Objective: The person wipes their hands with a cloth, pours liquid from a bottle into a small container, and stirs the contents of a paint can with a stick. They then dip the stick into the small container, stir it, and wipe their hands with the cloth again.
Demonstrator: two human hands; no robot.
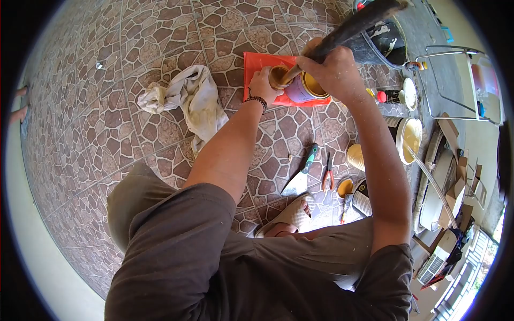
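My left hand (262,87) is wrapped around a small cup (277,78) with yellowish-brown paint inside. In my right hand (336,74) is a long dark stick (350,31), its lighter lower end reaching down to the cup's mouth. Just right of the cup, an open paint can (300,93) holds yellow paint, below my right hand. Both containers are over a red plastic sheet (256,63) on the patterned tile floor. Fingers of my right hand partly hide the stick and the can's rim.
A crumpled, stained cloth (198,101) lies left of my left forearm. Nearer my sandal are a scraper (301,176), red-handled pliers (327,176) and a paint-stained lid (345,187). Buckets, including a white-rimmed one (409,140), and a metal-framed rack (455,51) stand on the right.
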